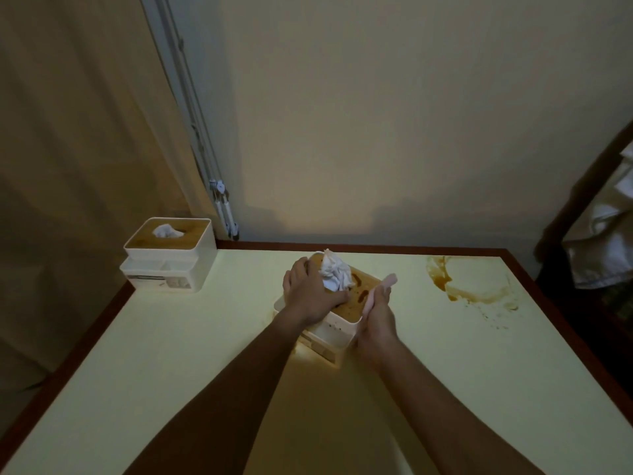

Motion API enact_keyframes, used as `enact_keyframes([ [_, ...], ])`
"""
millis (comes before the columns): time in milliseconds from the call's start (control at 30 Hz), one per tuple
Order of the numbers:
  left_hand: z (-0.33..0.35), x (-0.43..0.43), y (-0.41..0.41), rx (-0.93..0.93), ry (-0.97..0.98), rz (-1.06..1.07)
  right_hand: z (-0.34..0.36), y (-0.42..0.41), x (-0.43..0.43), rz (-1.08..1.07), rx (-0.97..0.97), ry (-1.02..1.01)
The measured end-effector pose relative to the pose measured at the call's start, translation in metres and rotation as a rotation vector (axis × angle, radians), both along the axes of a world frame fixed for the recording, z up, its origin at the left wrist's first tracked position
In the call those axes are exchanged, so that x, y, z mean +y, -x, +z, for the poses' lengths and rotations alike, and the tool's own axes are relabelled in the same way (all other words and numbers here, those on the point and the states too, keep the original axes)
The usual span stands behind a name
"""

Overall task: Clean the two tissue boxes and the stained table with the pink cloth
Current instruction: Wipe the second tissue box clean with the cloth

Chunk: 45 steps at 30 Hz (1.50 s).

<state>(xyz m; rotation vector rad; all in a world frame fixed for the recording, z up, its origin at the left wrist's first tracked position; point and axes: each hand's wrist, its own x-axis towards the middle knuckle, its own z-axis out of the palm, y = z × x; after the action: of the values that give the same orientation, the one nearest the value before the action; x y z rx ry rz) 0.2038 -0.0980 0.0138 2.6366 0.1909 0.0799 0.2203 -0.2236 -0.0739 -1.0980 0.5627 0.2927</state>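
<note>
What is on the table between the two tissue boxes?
Nothing: in the head view, only bare table separates the corner tissue box from the nearer tissue box.

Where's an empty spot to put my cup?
Bare tabletop: between corner tissue box and middle tissue box, and by the near left edge. Stain covers far right; left hand and right hand with pink cloth crowd the middle.
</note>
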Motion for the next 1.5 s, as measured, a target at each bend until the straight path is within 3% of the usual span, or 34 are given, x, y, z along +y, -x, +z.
enact_keyframes([
  [100,0.000,-0.001,0.000,0.003,0.002,0.000,0.009,-0.001,-0.003,-0.040,-0.028,0.017],
  [233,-0.002,0.000,-0.001,-0.003,-0.011,-0.002,0.054,0.079,0.021,0.096,-0.063,0.048],
  [333,-0.003,0.000,-0.001,-0.014,-0.021,0.000,0.048,0.083,0.018,0.145,-0.038,0.049],
  [467,-0.001,0.000,0.000,-0.009,-0.003,-0.006,0.032,0.017,-0.002,-0.030,-0.018,0.011],
  [567,0.000,0.000,0.000,0.009,0.015,-0.015,0.086,0.016,-0.008,-0.097,-0.035,-0.033],
  [633,0.001,0.000,0.001,0.013,0.012,-0.014,0.086,0.013,-0.015,-0.166,-0.028,-0.012],
  [767,0.004,-0.001,0.001,0.010,0.007,-0.015,0.077,0.017,-0.041,-0.252,0.012,-0.173],
  [933,0.011,-0.006,0.000,0.061,-0.100,-0.040,0.079,0.029,-0.084,-0.339,-0.150,-0.379],
  [1100,0.030,-0.021,-0.011,0.220,-0.197,-0.058,0.091,0.042,-0.102,-0.302,-0.255,-0.346],
  [1233,0.043,-0.013,-0.028,0.348,-0.227,-0.240,0.094,0.048,-0.107,-0.250,-0.270,-0.303],
  [1400,0.070,-0.002,-0.030,0.403,-0.434,-0.589,0.086,0.051,-0.106,-0.233,-0.279,-0.273],
  [1500,0.083,0.002,-0.031,0.412,-0.414,-0.644,0.076,0.052,-0.103,-0.229,-0.255,-0.265],
])
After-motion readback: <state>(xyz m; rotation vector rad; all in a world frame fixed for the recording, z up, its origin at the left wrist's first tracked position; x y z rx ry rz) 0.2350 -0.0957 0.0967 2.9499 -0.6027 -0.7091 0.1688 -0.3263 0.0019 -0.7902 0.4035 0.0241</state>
